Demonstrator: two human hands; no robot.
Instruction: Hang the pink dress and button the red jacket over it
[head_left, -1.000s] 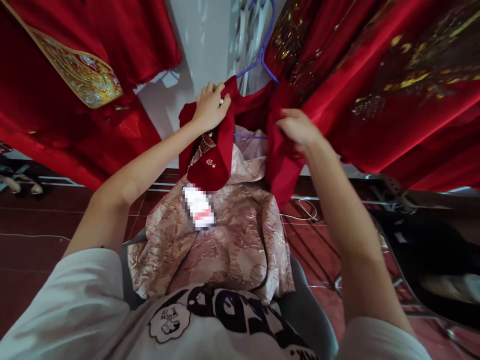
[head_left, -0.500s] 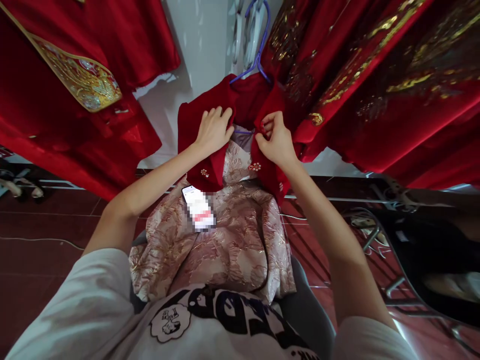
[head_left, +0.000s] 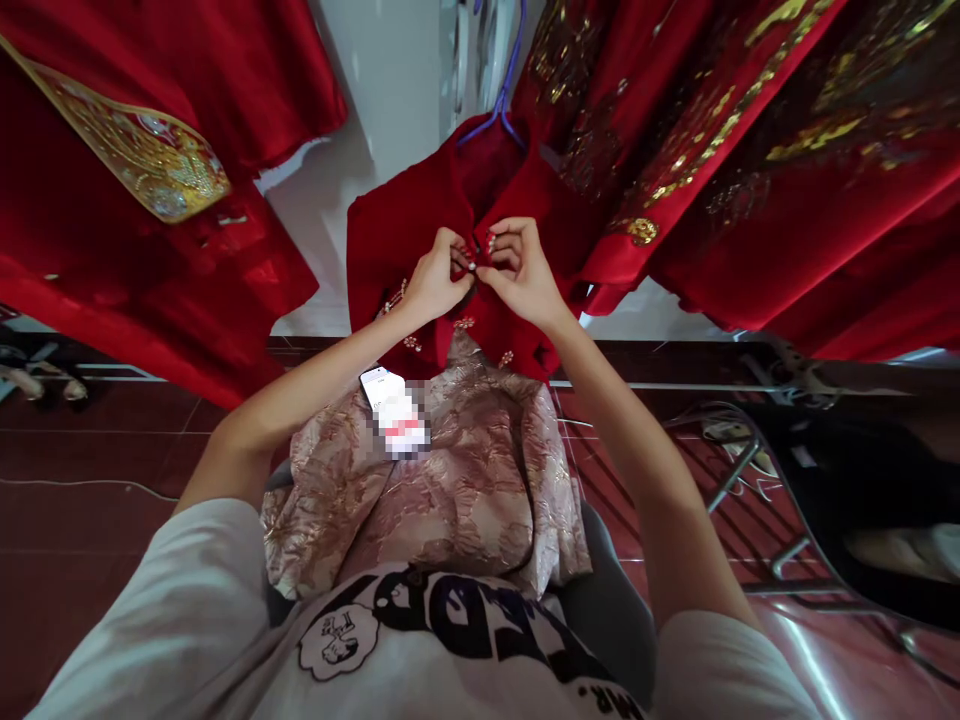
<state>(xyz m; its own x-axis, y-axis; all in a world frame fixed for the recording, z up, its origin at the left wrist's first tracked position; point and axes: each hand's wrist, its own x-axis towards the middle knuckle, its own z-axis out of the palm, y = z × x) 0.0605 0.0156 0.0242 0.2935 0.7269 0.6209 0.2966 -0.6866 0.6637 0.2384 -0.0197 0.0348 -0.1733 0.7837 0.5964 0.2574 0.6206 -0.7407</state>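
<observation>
A short red jacket (head_left: pixel 405 220) hangs on a purple hanger (head_left: pixel 504 100) in front of me. Its two front edges meet just below the collar. There my left hand (head_left: pixel 442 275) pinches one edge and my right hand (head_left: pixel 521 270) pinches the other, fingertips nearly touching around a small pearl-like button (head_left: pixel 472 266). Beaded ornaments (head_left: pixel 464 323) decorate the jacket's lower front. Across my lap lies a pink-gold brocade garment (head_left: pixel 457 480), with a lit phone (head_left: pixel 395 412) resting on it; part of the screen is blurred.
Red garments with gold embroidery (head_left: pixel 172 160) hang at the left, and more with sequins (head_left: pixel 720 150) at the right. A black chair with metal legs (head_left: pixel 795 550) stands at the right on the red tiled floor (head_left: pixel 105 520). White cables lie near it.
Both hands have moved toward each other, drawing the jacket's front edges together. The gap that showed the lining and the hanger's bar is now covered at the top.
</observation>
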